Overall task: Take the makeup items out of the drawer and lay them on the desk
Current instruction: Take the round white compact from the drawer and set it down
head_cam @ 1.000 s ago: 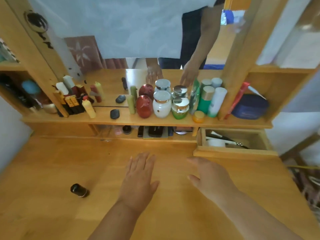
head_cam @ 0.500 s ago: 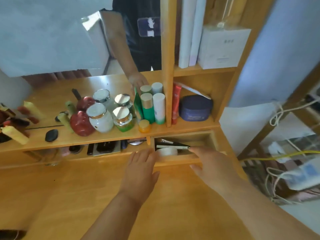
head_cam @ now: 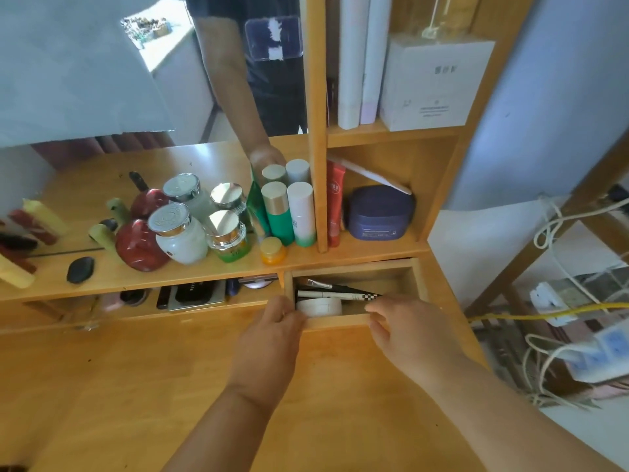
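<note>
The small wooden drawer [head_cam: 340, 322] under the right shelf stands open. Inside it lie a white round case [head_cam: 321, 306], a white pen with a checkered end [head_cam: 340, 295] and a dark brush [head_cam: 318, 284]. My left hand [head_cam: 270, 342] curls over the left end of the drawer front, its thumb next to the white case. The right end of the drawer front is under my right hand [head_cam: 408, 335], thumb on the rim and fingers bent against the face. Neither hand holds a makeup item.
Jars and bottles crowd the shelf [head_cam: 204, 274] above the drawer, among them a red pot [head_cam: 139, 248], a white jar [head_cam: 180, 235] and green bottles [head_cam: 279, 212]. A blue case [head_cam: 379, 216] sits in the right cubby. Cables and power strips [head_cam: 578, 335] hang off the desk's right edge.
The view swung right and closer to the drawer. Both hands moved forward from the desk surface and closed onto the drawer front. The small dark bottle on the desk left the view.
</note>
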Motion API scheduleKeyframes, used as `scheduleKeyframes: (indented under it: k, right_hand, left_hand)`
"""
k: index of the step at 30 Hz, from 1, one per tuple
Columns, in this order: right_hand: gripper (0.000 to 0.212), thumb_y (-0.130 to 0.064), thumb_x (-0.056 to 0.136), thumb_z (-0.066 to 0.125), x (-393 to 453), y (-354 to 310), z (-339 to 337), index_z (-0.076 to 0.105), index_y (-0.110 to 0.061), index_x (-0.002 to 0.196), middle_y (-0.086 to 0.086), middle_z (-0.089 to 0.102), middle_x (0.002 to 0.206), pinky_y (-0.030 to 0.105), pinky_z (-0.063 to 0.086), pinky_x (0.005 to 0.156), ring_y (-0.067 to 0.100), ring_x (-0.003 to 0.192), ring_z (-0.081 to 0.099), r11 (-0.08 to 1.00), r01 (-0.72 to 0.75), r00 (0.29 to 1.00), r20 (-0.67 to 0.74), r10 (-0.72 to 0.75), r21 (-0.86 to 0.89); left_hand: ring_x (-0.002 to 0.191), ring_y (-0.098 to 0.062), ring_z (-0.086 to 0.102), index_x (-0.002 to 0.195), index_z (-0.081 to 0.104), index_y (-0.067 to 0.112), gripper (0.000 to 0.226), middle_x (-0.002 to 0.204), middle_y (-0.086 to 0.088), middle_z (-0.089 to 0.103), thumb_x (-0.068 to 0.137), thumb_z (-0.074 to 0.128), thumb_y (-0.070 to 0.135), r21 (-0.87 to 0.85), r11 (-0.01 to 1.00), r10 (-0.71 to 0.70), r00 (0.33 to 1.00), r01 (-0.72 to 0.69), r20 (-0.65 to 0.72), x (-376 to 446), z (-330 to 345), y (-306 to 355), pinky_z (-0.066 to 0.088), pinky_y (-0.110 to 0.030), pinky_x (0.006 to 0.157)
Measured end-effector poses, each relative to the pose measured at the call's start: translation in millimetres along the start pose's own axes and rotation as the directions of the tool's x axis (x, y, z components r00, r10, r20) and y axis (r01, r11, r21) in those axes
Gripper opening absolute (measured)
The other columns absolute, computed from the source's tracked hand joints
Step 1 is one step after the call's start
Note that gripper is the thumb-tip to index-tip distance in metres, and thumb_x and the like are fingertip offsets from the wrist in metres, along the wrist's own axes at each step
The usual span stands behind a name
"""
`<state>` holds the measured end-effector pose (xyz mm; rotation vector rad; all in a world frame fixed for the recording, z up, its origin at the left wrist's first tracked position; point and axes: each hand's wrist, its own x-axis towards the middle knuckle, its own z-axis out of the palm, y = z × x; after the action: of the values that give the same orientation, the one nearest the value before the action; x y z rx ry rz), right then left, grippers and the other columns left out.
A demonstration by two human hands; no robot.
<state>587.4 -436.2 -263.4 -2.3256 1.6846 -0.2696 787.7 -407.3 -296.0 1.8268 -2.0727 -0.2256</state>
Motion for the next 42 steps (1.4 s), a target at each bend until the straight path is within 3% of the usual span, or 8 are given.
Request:
scheduleKeyframes:
  k: [3,8,11,16,28,35,39,42]
  right_hand:
    - [0.029,-0.029,0.092,0.05,7,-14,1,0.057,-0.026,0.12,-0.008,0.063,0.117,0.024,0.047,0.083,0.011,0.102,0.059,0.995,-0.011,1.0,-0.015,0.012,0.102]
    - [0.029,-0.02,0.088,0.055,20,-36,16,0.058,-0.021,0.117,-0.003,0.061,0.115,0.034,0.046,0.089,0.017,0.107,0.055,0.968,0.017,0.999,0.022,-0.024,0.249]
    - [0.044,-0.025,0.09,0.051,26,-44,26,0.044,-0.023,0.133,-0.005,0.052,0.131,0.033,0.039,0.099,0.017,0.12,0.045,0.975,0.074,0.995,0.051,-0.086,0.208]
    - [0.047,-0.03,0.089,0.051,33,-47,31,0.041,-0.023,0.135,-0.004,0.049,0.128,0.032,0.036,0.1,0.018,0.12,0.039,0.987,0.123,0.989,0.074,-0.131,0.106]
    - [0.045,-0.026,0.082,0.062,35,-42,25,0.048,-0.026,0.125,-0.005,0.055,0.125,0.035,0.044,0.093,0.018,0.114,0.05,0.983,0.03,0.994,0.099,-0.049,0.184]
    - [0.034,-0.022,0.08,0.066,42,-37,21,0.059,-0.026,0.112,-0.007,0.062,0.113,0.026,0.046,0.083,0.013,0.099,0.055,0.965,0.033,0.997,0.06,-0.05,0.259]
    - [0.033,-0.022,0.082,0.065,41,-36,20,0.059,-0.024,0.115,-0.006,0.062,0.11,0.023,0.042,0.079,0.011,0.095,0.054,0.958,0.058,0.996,0.047,-0.074,0.28]
    - [0.032,-0.02,0.083,0.065,34,-34,20,0.061,-0.021,0.115,-0.012,0.055,0.095,0.021,0.042,0.078,0.009,0.088,0.052,0.946,0.095,0.995,-0.029,-0.091,0.309]
  left_hand:
    - [0.066,-0.019,0.06,0.087,0.064,0.019,0.022,0.093,0.0,0.057,0.071,0.074,0.008,-0.005,1.0,-0.011,1.0,0.011,-0.009,-1,1,0,0.053,-0.031,0.046]
    - [0.063,-0.019,0.059,0.087,0.064,0.017,0.024,0.089,-0.002,0.057,0.069,0.075,0.006,-0.031,1.0,0.001,0.999,-0.003,-0.034,-3,4,-2,0.052,-0.032,0.043]
    - [0.067,-0.019,0.059,0.085,0.063,0.015,0.021,0.088,-0.003,0.057,0.07,0.074,0.007,-0.05,0.999,-0.008,0.999,0.006,-0.052,-3,7,-5,0.054,-0.032,0.045]
    - [0.066,-0.018,0.06,0.084,0.063,0.015,0.02,0.087,-0.003,0.057,0.069,0.075,0.007,-0.048,0.999,0.0,0.999,-0.002,-0.046,-3,8,-8,0.053,-0.028,0.046]
    - [0.059,-0.018,0.057,0.079,0.06,0.014,0.03,0.082,-0.002,0.056,0.06,0.08,0.003,0.008,1.0,0.012,1.0,-0.012,0.006,0,8,-11,0.05,-0.032,0.037]
    - [0.075,-0.023,0.06,0.095,0.06,0.011,0.015,0.097,-0.005,0.056,0.081,0.065,0.013,-0.026,0.999,-0.03,1.0,0.03,0.008,-1,3,-7,0.055,-0.039,0.054]
    - [0.086,-0.02,0.058,0.106,0.057,0.014,0.02,0.108,-0.002,0.052,0.087,0.057,0.017,-0.068,0.996,-0.058,0.998,0.058,-0.007,-1,1,-3,0.053,-0.034,0.065]
    - [0.088,-0.017,0.059,0.113,0.056,0.015,0.029,0.112,0.0,0.05,0.084,0.061,0.016,-0.129,0.989,-0.077,0.996,0.071,-0.039,-3,2,-2,0.053,-0.032,0.071]
